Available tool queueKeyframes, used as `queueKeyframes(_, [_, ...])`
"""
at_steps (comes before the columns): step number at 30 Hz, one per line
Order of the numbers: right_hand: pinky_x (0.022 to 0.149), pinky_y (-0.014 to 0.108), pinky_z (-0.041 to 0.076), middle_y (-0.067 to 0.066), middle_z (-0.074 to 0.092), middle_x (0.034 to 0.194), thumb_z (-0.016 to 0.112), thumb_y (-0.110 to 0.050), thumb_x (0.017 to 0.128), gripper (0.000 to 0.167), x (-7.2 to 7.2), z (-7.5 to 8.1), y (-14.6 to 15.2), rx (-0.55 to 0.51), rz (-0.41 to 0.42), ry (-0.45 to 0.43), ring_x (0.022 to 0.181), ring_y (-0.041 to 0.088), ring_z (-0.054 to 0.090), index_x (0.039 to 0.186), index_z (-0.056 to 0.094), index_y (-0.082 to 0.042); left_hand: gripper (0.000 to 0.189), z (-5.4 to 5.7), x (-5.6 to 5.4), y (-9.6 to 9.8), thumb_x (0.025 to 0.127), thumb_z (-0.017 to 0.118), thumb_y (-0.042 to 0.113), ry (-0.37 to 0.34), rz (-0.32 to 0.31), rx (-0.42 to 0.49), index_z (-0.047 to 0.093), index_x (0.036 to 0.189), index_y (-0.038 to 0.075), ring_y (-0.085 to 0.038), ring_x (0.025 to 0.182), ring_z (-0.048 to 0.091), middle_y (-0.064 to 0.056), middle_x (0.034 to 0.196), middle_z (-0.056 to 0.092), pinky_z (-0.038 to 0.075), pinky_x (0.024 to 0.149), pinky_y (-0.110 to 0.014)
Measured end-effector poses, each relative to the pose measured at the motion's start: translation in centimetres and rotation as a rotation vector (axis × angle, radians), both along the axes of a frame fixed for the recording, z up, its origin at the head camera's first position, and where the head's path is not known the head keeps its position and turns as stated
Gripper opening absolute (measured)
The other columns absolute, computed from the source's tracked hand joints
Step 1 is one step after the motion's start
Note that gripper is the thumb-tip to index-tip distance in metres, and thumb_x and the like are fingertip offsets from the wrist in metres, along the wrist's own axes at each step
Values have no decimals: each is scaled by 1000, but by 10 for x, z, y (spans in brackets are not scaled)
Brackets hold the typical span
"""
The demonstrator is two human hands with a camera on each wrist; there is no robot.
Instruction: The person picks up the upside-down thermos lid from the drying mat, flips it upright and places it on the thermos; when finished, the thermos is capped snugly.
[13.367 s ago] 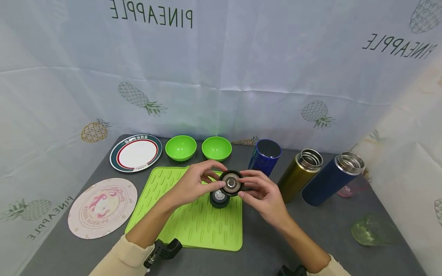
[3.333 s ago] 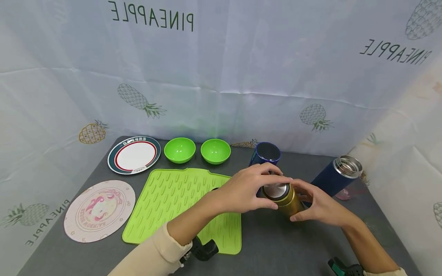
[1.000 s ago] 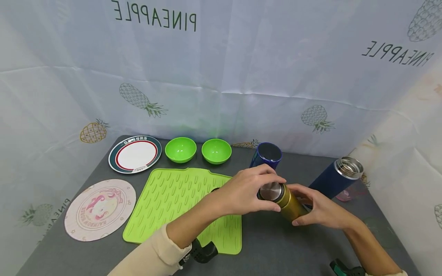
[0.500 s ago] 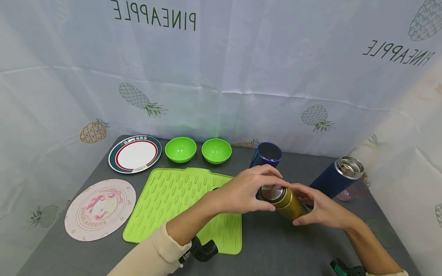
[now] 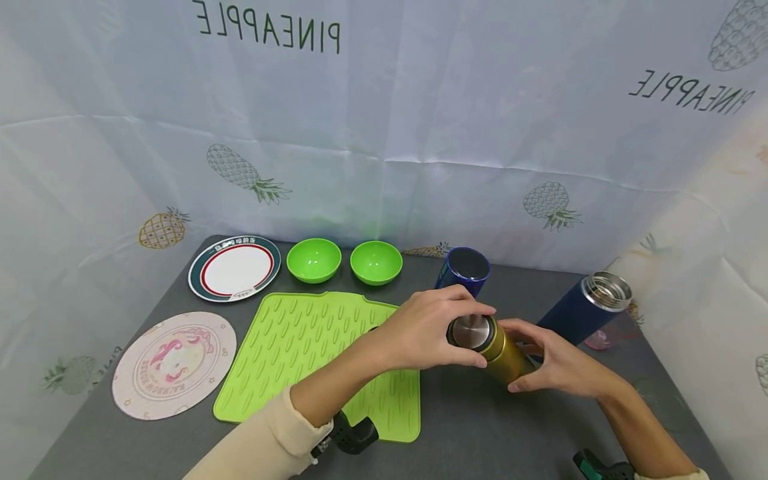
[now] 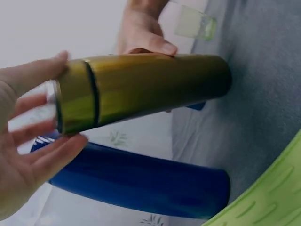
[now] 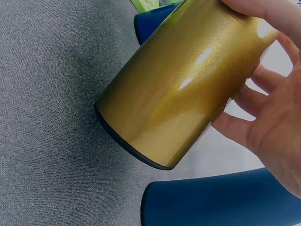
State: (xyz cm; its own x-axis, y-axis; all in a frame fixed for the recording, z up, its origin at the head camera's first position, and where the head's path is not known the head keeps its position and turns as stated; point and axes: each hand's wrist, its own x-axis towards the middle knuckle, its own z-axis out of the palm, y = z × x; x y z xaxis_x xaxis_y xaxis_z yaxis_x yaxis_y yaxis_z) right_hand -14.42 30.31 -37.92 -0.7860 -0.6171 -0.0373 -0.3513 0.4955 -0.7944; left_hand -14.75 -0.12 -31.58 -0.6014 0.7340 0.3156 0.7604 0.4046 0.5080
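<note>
The gold bottle (image 5: 510, 363) stands just right of the mat (image 5: 300, 353). If its lid (image 5: 473, 331) sits crooked or the lower hold is slack, I'd guess a twist could spin or tip it into the cup (image 5: 462, 273), off the mat's far right corner, or the blue bottle (image 5: 570, 313), well right of the mat. The left hand (image 5: 429, 330) reaches over the mat, fingers curled round the lid; the right hand (image 5: 558, 360), well right of the mat, grasps the body sideways.
</note>
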Motion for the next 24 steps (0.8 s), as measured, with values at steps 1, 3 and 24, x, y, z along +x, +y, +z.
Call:
queueKeyframes(1, [97,21,53,-11,58,141,84,-12,82,78,0,0,0,4,0,2,123,-3,58,149,46,-24,57,1,-1,-1,83,85,35,-13,-37,2,67,135,21,-8,111,63,5,129,64,49,91,-15])
queueKeyframes(3, [97,20,53,-12,57,142,85,-14,82,79,0,1,-1,10,-3,2,124,-4,57,149,46,-25,55,2,-3,-3,84,85,20,-42,-116,0,67,135,20,-12,125,59,4,137,61,48,102,-21])
queueKeyframes(24, [97,22,54,-5,59,141,87,-17,80,80,1,1,-1,23,-23,27,121,-2,60,148,47,-25,62,4,0,-2,85,84,19,6,-112,-67,61,142,25,-14,131,57,2,148,54,50,105,-26])
